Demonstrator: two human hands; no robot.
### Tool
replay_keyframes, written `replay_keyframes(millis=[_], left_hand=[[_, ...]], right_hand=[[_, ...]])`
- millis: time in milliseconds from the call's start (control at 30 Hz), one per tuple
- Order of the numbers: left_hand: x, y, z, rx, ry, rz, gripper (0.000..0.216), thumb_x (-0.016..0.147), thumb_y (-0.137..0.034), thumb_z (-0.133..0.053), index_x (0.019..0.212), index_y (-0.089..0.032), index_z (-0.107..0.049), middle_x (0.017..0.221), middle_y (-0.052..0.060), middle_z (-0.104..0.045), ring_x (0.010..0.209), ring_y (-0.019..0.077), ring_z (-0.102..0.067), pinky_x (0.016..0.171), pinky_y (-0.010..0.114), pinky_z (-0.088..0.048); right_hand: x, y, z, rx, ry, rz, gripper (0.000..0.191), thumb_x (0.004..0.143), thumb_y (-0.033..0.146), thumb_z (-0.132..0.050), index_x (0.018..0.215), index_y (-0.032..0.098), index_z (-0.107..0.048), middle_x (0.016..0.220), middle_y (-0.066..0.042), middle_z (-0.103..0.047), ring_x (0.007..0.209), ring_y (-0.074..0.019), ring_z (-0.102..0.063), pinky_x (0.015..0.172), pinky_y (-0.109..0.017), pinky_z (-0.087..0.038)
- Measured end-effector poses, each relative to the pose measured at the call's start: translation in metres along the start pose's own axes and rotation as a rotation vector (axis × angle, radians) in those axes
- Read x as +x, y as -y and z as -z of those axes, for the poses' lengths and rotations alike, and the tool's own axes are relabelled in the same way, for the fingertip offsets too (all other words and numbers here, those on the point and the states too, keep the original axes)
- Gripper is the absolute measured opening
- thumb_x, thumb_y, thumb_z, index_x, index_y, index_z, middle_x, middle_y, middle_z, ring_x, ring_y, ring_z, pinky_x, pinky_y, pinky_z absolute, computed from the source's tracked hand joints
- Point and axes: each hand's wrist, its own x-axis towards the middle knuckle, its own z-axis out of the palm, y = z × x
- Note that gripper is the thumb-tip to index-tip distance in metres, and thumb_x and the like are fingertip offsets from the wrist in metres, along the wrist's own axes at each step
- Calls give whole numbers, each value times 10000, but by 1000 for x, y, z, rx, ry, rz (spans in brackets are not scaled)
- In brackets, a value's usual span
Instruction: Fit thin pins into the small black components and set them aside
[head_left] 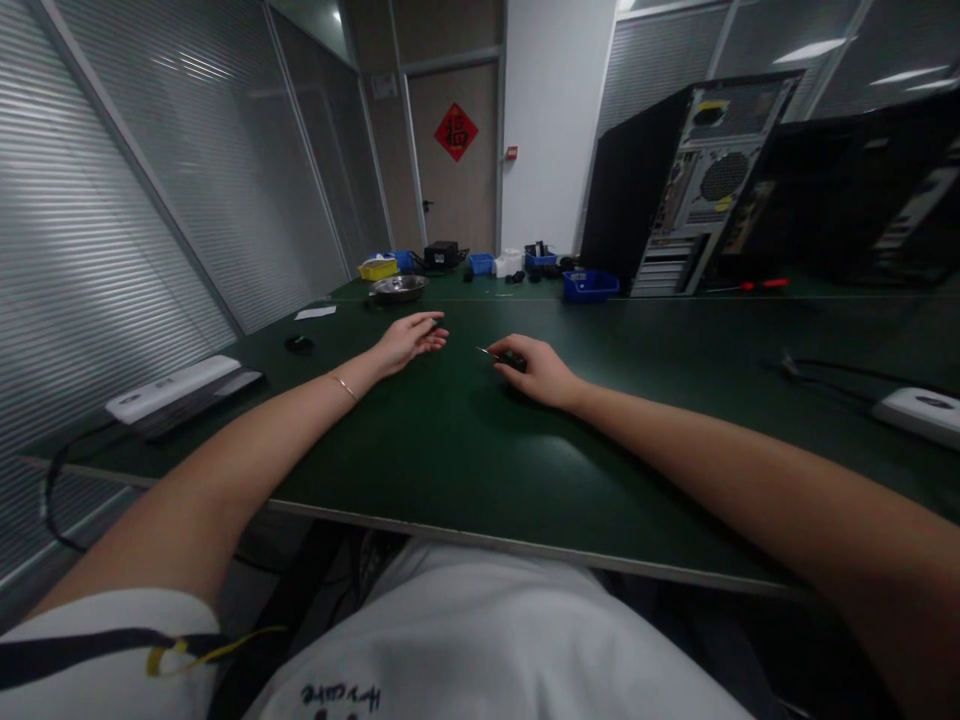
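Note:
Both my arms reach out over a dark green table (450, 450). My left hand (409, 340) rests on the table surface with its fingers loosely curled, the fingertips pinched on a tiny dark thing that I cannot make out. My right hand (536, 370) lies a short way to its right, closed round a small dark tool (495, 354) whose thin metal tip points left towards the left hand. A thin bracelet (345, 387) sits on my left wrist.
A metal bowl (398, 288), yellow bin (378, 268) and blue bins (589, 286) stand at the back. Two computer towers (690, 180) rise at the back right beside a red-handled screwdriver (757, 285). White power strips lie at left (172, 388) and right (919, 412). A small black disc (300, 345) lies left.

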Motion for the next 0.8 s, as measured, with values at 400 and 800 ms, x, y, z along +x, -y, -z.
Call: replay_keyframes(millis=[400, 800], left_hand=[[-21, 7, -37, 107, 414, 83, 347, 894, -237, -527, 1204, -82, -559, 880, 122, -625, 725, 135, -602, 709, 287, -479], [-22, 11, -40, 131, 430, 68, 366, 874, -283, -569, 1182, -86, -572, 867, 108, -635, 700, 116, -591, 696, 275, -476]], right_hand=[[-2, -2, 1, -69, 9, 24, 277, 798, 187, -559, 1069, 203, -615, 1008, -65, -635, 893, -195, -585, 778, -325, -465], [0, -4, -2, -80, 27, 31, 271, 807, 192, -546, 1068, 187, -617, 1001, -71, -625, 888, -195, -583, 763, -312, -457]])
